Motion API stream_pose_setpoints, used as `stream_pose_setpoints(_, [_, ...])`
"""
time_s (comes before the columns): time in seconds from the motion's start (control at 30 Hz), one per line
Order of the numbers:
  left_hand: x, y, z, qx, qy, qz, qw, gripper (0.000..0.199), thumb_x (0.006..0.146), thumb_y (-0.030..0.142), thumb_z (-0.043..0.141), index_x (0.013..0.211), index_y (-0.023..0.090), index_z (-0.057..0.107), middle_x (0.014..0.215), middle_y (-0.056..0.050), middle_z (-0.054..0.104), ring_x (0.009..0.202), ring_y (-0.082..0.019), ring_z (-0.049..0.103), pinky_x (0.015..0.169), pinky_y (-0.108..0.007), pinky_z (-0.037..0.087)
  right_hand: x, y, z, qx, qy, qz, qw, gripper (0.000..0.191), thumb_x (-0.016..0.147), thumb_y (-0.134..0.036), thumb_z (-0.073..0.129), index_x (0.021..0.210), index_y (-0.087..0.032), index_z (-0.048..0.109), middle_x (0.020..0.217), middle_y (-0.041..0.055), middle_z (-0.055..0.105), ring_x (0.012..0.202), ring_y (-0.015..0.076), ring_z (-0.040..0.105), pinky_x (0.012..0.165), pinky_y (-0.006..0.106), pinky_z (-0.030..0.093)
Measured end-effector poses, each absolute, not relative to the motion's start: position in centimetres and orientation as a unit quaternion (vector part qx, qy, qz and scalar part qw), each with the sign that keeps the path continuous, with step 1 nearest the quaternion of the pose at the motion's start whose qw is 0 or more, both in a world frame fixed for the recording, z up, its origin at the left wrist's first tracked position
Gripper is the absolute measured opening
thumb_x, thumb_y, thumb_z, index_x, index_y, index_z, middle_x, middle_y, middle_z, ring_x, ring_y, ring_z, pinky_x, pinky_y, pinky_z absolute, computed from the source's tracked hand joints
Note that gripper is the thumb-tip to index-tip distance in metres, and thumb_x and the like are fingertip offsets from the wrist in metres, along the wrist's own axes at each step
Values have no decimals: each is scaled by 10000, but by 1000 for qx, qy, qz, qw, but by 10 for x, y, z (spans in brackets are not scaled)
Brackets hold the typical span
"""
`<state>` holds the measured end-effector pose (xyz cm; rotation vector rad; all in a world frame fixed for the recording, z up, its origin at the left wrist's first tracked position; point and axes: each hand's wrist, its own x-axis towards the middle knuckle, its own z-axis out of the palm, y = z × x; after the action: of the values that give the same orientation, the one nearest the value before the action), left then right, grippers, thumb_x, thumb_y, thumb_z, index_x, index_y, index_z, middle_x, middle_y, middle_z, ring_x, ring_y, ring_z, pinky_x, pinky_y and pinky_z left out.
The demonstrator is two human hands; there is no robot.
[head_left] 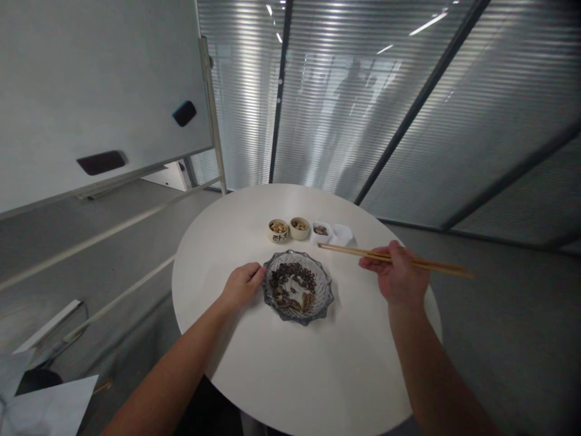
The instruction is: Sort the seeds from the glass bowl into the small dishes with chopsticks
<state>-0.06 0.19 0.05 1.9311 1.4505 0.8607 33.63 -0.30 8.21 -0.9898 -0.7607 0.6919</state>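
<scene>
While a round white bench (308,375) spreads beneath, a patterned glass bowl (324,284) sits near its middle; the left hand (244,284), fingers folded, grips its left rim; the right hand (403,280) closes round wooden chopsticks (347,250), long axis crosswise, tips pointing left, near small white dishes (342,234).

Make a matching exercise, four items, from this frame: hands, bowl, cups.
1. left hand
2. right hand
3. glass bowl
4. rightmost small white dish

A. contains dark bits
B. at the right end of the row
C. holding chopsticks
D. touching the glass bowl's edge

Pairs: 1-D, 2-C, 3-A, 4-B
</scene>
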Motion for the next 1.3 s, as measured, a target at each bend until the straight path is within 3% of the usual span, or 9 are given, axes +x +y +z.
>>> stream_pose_setpoints(0.2, [-1,2,2,724,545,311,288,465,986,527,375,674,204,497,658,9,501,667,-147,478,646,-279,339,363,58,87,-487,-321,307,752,342,829,-407,752,652,-151,610,503,10,653,389,192,671,416,305,624])
stream_pose_setpoints(0.43, [0,2,0,718,548,317,289,466,981,519,389,666,199,517,655,5,520,650,-143,466,628,-273,337,358,81,69,-499,-344,334,722,398,830,-518,746,739,-156,610,545,25,682,430,200,698,444,299,628])
stream_pose_setpoints(0.63, [-1,3,0,719,545,316,294,463,980,521,391,684,197,539,662,3,524,665,-144,471,636,-274,334,341,45,75,-459,-384,351,720,470,787,-612,758,762,-157,643,576,32,701,471,196,708,482,319,641])
stream_pose_setpoints(1.0, [-1,1,1,714,549,316,298,467,984,530,379,681,201,513,661,3,512,661,-144,473,627,-266,340,280,-62,64,-469,-521,437,564,425,880,-593,690,814,-175,720,682,77,749,564,215,729,540,336,644])
stream_pose_setpoints(1.3, [0,1,3,707,552,318,306,454,974,516,403,664,202,511,655,1,520,651,-144,470,613,-263,349,264,-71,60,-497,-529,451,519,450,851,-641,692,772,-199,724,664,69,748,568,235,740,554,344,651])
